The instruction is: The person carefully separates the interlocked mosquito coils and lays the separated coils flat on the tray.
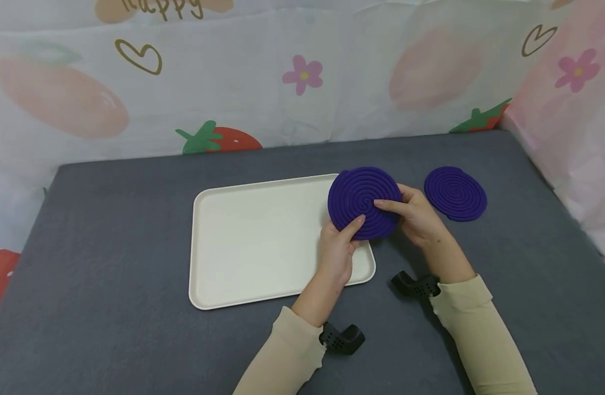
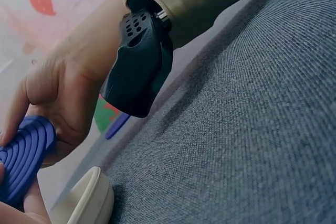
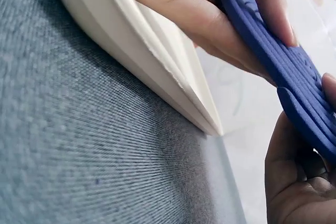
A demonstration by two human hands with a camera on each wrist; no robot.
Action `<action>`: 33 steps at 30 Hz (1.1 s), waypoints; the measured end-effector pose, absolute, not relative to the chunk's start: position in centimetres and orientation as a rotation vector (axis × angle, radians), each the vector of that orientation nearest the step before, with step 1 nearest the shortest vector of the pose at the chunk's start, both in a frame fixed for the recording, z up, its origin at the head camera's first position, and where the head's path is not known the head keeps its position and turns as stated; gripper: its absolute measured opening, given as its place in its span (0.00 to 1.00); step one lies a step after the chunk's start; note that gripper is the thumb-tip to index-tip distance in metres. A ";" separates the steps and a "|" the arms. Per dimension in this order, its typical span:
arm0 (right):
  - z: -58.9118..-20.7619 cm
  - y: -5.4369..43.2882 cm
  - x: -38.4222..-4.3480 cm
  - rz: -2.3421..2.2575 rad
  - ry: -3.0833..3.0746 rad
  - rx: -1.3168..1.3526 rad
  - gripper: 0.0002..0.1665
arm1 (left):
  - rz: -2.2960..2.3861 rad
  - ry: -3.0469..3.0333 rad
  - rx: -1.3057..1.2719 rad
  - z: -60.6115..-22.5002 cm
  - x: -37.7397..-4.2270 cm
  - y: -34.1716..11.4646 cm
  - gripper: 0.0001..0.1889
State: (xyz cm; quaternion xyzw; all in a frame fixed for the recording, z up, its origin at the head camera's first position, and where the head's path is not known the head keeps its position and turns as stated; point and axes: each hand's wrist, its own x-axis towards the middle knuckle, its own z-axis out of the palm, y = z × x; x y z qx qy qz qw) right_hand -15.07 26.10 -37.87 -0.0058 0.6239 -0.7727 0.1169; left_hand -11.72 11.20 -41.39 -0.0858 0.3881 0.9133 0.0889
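A round purple spiral-coil coaster [image 1: 357, 189] is held up over the right end of a cream tray [image 1: 253, 241]. My left hand [image 1: 336, 249] pinches its lower edge, with the thumb lying across the coiled face. On the right side, my right hand [image 1: 418, 216] grips the same coaster, thumb on the face and the other fingers behind it. Both hands also show around the coaster [image 3: 278, 45] in the right wrist view. A second purple spiral coaster [image 1: 455, 193] lies flat on the table, to the right of the right hand.
The tray lies on a grey cloth-covered table [image 1: 119, 263]. Behind it hangs a white backdrop [image 1: 352, 109] printed with strawberries, flowers and hearts. Black wrist devices [image 1: 343, 338] sit at both sleeve cuffs.
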 end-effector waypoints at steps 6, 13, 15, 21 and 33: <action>-38.5 25.5 -14.7 -2.247 1.892 -0.040 0.19 | 2.703 1.220 -0.256 -41.5 -11.7 10.7 0.16; -39.3 23.7 -14.6 -2.217 1.975 0.002 0.16 | 2.625 1.306 -0.253 -41.7 -11.9 8.8 0.17; -39.3 23.2 -14.8 -2.227 1.987 -0.008 0.15 | 2.611 1.324 -0.212 -41.7 -12.2 8.0 0.18; -39.1 20.4 -15.2 -2.216 1.980 -0.073 0.19 | 2.555 1.425 -0.113 -41.7 -12.4 4.2 0.19; -40.4 15.5 -14.8 -2.214 1.861 -0.037 0.27 | 2.478 1.529 -0.090 -41.6 -12.1 -1.6 0.21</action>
